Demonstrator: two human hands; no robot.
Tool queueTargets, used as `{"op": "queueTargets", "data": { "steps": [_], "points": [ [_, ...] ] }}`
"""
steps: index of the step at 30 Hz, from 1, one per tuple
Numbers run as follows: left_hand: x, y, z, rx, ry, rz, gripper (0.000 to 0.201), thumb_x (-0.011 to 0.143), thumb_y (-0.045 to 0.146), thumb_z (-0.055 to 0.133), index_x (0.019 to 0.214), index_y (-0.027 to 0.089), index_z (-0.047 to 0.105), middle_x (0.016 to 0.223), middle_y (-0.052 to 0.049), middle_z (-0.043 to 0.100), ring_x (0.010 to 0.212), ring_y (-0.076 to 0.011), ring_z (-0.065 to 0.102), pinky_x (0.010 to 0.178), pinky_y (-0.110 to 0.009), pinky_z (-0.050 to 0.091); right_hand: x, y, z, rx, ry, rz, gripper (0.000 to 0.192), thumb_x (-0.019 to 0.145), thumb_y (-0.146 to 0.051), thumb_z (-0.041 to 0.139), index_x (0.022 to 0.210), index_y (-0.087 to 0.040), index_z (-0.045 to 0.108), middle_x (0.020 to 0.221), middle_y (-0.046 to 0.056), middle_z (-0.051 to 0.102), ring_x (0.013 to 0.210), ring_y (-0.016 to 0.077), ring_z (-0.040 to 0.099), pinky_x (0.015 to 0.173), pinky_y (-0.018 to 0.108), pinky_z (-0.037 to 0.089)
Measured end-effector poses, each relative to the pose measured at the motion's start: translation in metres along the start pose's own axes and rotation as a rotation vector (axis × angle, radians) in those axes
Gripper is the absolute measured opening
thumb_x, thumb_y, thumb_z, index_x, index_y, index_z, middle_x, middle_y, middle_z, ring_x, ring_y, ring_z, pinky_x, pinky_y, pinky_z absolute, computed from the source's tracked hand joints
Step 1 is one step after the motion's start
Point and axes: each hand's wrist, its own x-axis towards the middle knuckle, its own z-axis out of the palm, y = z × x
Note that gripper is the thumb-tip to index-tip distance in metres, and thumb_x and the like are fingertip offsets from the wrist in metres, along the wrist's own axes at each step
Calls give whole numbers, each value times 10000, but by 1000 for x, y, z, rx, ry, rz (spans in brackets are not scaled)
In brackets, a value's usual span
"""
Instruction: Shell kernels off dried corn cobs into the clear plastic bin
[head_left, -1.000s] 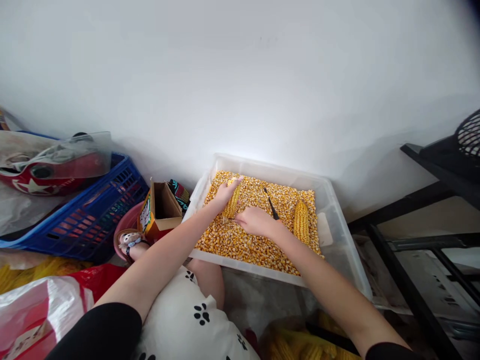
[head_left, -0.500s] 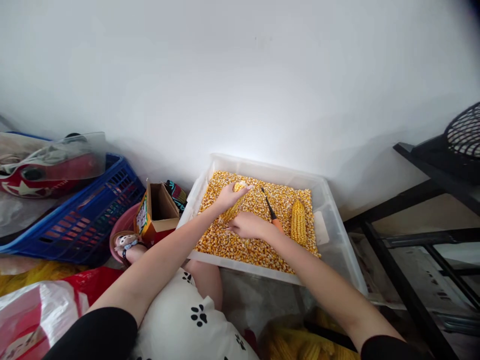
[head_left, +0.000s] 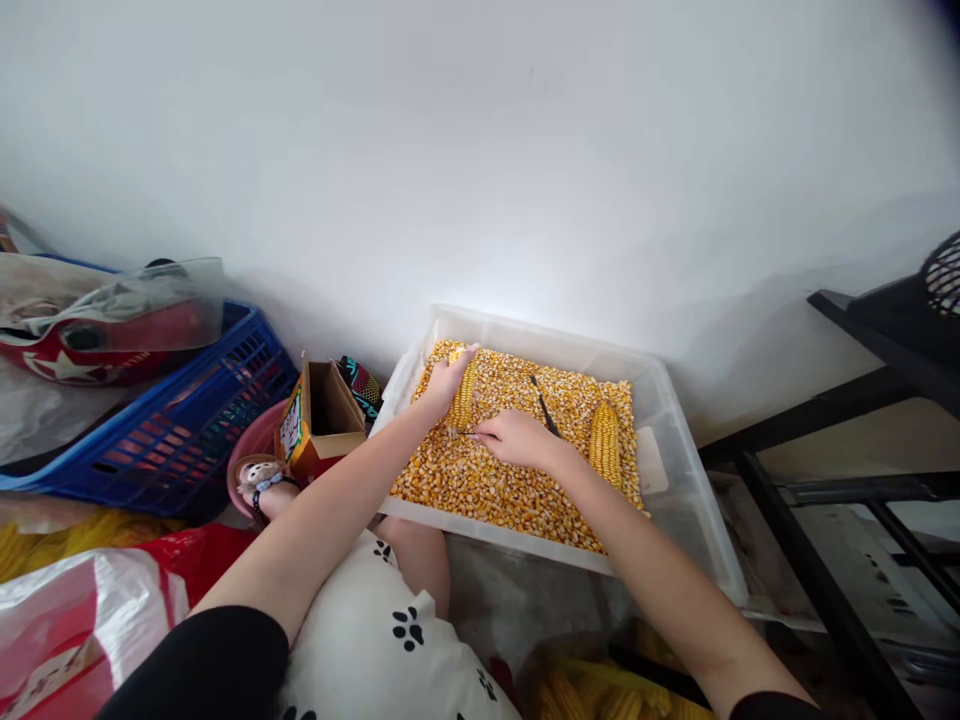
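My left hand (head_left: 448, 383) is wrapped round an ear of corn (head_left: 463, 400), which stands tilted with its lower end close to the kernels. By that lower end my right hand (head_left: 510, 437) is closed, and a thin dark sliver pokes out from its fingertips toward the cob; what it is I cannot make out. Loose corn kernels (head_left: 480, 490) fill much of a clear plastic bin (head_left: 697, 500). A tool with a black shaft (head_left: 545, 408) lies on the kernels behind my right wrist, its handle hidden. Another ear of corn (head_left: 604, 445) rests on the right side.
Left of the bin stand an open cardboard box (head_left: 334, 410), a pink basin (head_left: 251, 440) and a blue crate (head_left: 202, 420) holding a red helmet (head_left: 97, 360). A black metal rack (head_left: 795, 540) is on the right. More corn ears (head_left: 615, 695) lie below the bin.
My left hand has tipped the ear of corn more upright and shifted slightly left. My right hand has moved a little up and right, covering the tool's orange handle. The view has shifted slightly.
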Motion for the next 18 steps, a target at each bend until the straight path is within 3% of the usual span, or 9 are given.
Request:
{"op": "queueTargets", "data": {
  "steps": [5, 10, 18],
  "points": [
    [-2, -3, 5, -17, -47, 6, 496, 683, 576, 629, 923, 142, 612, 682, -85, 644, 720, -253, 632, 675, -378, 491, 3, -7, 7, 29, -22, -48, 339, 917, -330, 389, 903, -207, 704, 892, 62, 716, 786, 162, 637, 651, 232, 377],
    [-4, -1, 7, 104, -16, 85, 491, 638, 567, 674, 860, 135, 602, 674, -70, 631, 795, -276, 621, 719, -365, 476, 8, -15, 15, -2, -119, -89, 302, 892, -318, 436, 883, -199, 714, 854, 78, 719, 767, 180, 645, 626, 241, 378],
    [4, -2, -3, 194, 60, 43, 509, 632, 584, 653, 878, 141, 608, 842, -97, 678, 943, -291, 609, 821, -335, 455, 2, 6, 7, 60, 26, -2, 318, 909, -315, 406, 898, -206, 705, 856, 62, 718, 751, 162, 632, 629, 235, 354]
  ]
}}
